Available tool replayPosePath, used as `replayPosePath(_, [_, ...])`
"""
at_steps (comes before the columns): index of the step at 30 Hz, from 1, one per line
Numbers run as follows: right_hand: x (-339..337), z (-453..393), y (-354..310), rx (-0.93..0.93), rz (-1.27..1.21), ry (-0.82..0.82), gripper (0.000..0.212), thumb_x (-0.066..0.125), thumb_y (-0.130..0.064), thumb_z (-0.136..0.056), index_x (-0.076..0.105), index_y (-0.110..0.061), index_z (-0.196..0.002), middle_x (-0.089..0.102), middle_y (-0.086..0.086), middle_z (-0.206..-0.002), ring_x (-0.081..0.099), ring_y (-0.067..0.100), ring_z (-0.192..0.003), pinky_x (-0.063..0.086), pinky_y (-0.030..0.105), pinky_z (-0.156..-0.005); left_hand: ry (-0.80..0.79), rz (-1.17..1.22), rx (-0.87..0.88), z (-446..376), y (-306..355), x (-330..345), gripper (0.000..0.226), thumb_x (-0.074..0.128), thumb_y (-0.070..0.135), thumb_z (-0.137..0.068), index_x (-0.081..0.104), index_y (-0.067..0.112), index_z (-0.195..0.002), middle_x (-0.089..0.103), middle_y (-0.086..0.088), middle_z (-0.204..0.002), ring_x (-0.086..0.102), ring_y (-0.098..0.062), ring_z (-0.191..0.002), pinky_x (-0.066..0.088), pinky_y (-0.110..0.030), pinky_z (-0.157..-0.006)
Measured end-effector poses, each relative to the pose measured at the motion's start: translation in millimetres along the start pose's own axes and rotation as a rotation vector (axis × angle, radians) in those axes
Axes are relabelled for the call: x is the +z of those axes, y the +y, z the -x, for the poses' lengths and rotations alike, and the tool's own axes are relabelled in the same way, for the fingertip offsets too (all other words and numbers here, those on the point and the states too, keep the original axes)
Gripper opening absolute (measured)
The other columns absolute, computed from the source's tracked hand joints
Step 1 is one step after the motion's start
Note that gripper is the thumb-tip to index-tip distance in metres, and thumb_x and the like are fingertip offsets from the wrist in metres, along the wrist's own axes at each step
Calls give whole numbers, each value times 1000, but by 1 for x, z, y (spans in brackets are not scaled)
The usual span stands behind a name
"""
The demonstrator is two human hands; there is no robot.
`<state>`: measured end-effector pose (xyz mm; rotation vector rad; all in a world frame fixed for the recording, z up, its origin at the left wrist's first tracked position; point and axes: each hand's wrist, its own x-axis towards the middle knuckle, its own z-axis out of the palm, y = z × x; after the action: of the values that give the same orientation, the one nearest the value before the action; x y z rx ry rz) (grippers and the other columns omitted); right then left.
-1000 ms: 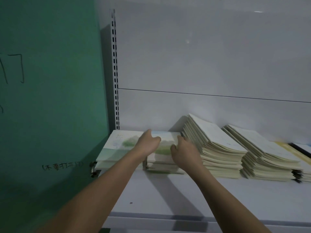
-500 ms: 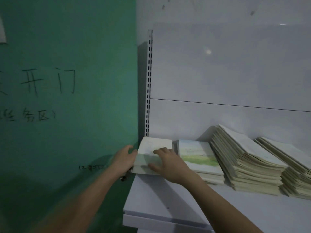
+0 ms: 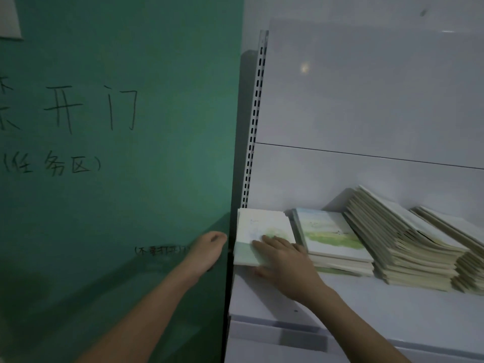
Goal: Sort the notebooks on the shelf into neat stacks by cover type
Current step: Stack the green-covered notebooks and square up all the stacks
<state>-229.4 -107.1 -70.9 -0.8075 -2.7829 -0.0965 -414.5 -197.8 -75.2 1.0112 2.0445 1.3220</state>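
1. Leftmost, the left hand (image 3: 209,247) hangs off the shelf's end against the green wall (image 3: 117,205); its fingers curl loosely and seem to hold nothing, probably ready to stop the stack sliding off.
2. Just to its right, a short stack of notebooks (image 3: 258,227) sits at the shelf's left end, likely squared there to begin one cover type.
3. Resting on that stack, the right hand (image 3: 281,254) lies flat, fingers straight and spread, pressing rather than gripping.
4. Right of that hand, a second stack (image 3: 328,231) with a meadow cover lies close beside.
5. Further right, taller cream stacks (image 3: 403,242) lean, not yet neat.
6. Under everything, the shelf (image 3: 366,307) carries them.
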Motion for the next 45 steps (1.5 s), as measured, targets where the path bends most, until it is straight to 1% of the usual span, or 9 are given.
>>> replayPosePath(7, [-16, 1, -22, 173, -270, 126, 52, 26, -55, -99, 34, -37, -147, 44, -9, -149, 47, 18, -130, 40, 39, -104, -82, 371, -76, 0, 18, -5, 29, 43, 26, -102, 64, 11, -88, 65, -10, -86, 52, -20, -62, 42, -29, -58])
replayPosePath(14, [-2, 4, -63, -34, -131, 81, 55, 21, -55, -99, 25, -37, -151, 37, -2, -154, 37, 21, -138, 36, 41, -104, -430, 756, -333, -4, 18, -29, 49, 42, 43, -99, 61, 6, -126, 68, -15, -113, 63, -28, -87, 54, -32, -59])
replayPosePath(21, [21, -2, -79, -132, -37, 88, 61, 21, -61, -96, 29, -34, -150, 40, 2, -152, 38, 26, -139, 37, 44, -107, -312, 804, -315, 8, -8, -31, 38, 53, 8, -95, 54, 16, -131, 68, -14, -116, 66, -31, -95, 57, -41, -68])
replayPosePath(25, [-4, -8, -69, 7, -522, 84, 54, 37, -57, -96, 41, -34, -144, 45, -10, -148, 40, 8, -133, 33, 35, -112, -282, 790, -240, 10, -11, -46, 41, 48, 3, -97, 51, 28, -130, 66, -10, -117, 64, -30, -95, 54, -40, -65])
replayPosePath(28, [-10, -16, -47, 142, -518, 229, 50, 37, -52, -98, 45, -30, -142, 47, -8, -146, 40, 11, -133, 32, 35, -112, -280, 757, -195, 11, -16, -61, 46, 46, -1, -97, 49, 31, -130, 66, -4, -116, 62, -28, -95, 52, -38, -68])
replayPosePath(32, [-6, -27, -21, 166, -274, -17, 70, 35, -68, -91, 28, -33, -151, 23, -6, -159, 18, 17, -147, 19, 43, -119, -235, 773, -147, 10, -23, -77, 51, 47, -2, -96, 48, 33, -133, 64, -3, -124, 63, -31, -103, 53, -48, -79])
replayPosePath(36, [6, -27, -8, 130, -48, -243, 72, 33, -64, -95, 7, -35, -155, 2, -6, -163, 2, 17, -150, 8, 47, -120, -189, 815, -140, 10, -25, -85, 51, 48, -1, -96, 47, 31, -136, 62, -4, -127, 63, -31, -104, 58, -37, -59])
replayPosePath(42, [6, -26, -8, 117, -10, -206, 60, 27, -54, -100, 12, -33, -155, 9, -4, -163, 10, 17, -149, 16, 46, -119, -179, 817, -135, 13, -32, -84, 50, 48, -1, -96, 48, 29, -136, 63, -4, -126, 63, -32, -107, 58, -40, -65])
replayPosePath(45, [-4, -26, -13, 222, -292, -79, 57, 27, -57, -99, 29, -33, -151, 32, -5, -156, 31, 20, -143, 28, 42, -114, -179, 806, -129, 16, -29, -81, 48, 47, 0, -97, 48, 29, -134, 65, -2, -121, 64, -29, -103, 56, -38, -70])
